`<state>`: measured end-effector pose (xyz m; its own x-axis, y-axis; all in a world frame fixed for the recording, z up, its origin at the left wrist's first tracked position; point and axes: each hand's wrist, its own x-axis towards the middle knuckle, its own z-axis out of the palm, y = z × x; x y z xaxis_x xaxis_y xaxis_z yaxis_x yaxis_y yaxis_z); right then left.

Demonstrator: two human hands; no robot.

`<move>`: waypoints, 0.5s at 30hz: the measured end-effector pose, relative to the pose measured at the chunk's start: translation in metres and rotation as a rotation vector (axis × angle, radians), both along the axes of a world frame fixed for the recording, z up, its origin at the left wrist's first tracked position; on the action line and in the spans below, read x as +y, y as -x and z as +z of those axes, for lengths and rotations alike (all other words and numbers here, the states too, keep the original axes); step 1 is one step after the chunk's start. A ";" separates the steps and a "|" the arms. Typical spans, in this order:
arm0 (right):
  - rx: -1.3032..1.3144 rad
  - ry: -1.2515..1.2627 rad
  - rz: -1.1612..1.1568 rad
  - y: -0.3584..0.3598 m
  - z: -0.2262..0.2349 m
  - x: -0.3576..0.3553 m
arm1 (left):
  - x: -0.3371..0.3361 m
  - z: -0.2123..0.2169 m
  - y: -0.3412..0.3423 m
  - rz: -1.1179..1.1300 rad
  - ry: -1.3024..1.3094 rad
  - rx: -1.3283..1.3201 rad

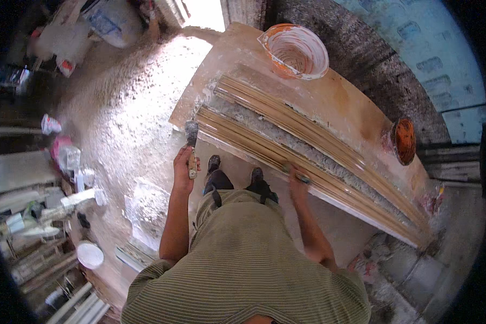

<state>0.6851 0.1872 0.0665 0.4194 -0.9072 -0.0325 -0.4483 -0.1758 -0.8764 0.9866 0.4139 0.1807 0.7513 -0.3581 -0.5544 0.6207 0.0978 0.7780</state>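
A trowel (191, 146) is gripped in the left hand (183, 167) at the strips' ten-o'clock end, while the wooden strips (308, 162), running from ten toward four o'clock, are pressed nearer by the blurred right hand (297, 181), its grasp indiscernible.

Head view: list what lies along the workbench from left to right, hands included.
Brush held in the left hand → right hand on the long wooden strips → white-and-orange bucket further back → small orange pot near the bench's right end.
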 end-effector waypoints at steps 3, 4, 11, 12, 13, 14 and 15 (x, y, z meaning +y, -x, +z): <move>-0.260 -0.051 0.159 -0.131 0.049 0.038 | 0.002 0.005 -0.036 -0.042 0.017 -0.021; -0.304 -0.002 0.253 -0.162 0.024 0.046 | 0.000 0.010 -0.050 -0.078 0.023 -0.029; -0.309 -0.292 0.259 -0.387 0.019 0.102 | 0.010 0.005 -0.158 -0.338 -0.013 -0.122; -0.216 -0.166 0.298 -0.383 0.038 0.108 | 0.021 -0.006 -0.175 -0.306 -0.031 -0.096; -0.120 -0.044 0.331 -0.373 0.058 0.114 | 0.030 -0.018 -0.189 -0.281 -0.052 -0.071; 0.012 0.187 0.331 -0.350 0.048 0.115 | 0.029 -0.018 -0.196 -0.305 -0.041 -0.040; -0.138 0.084 0.179 -0.324 0.034 0.116 | 0.028 -0.024 -0.206 -0.329 -0.045 -0.010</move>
<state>1.0088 0.3032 0.1005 0.5691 -0.8150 0.1089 -0.2803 -0.3169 -0.9061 1.1922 0.4422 0.1572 0.6047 -0.5577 -0.5686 0.6059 -0.1414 0.7829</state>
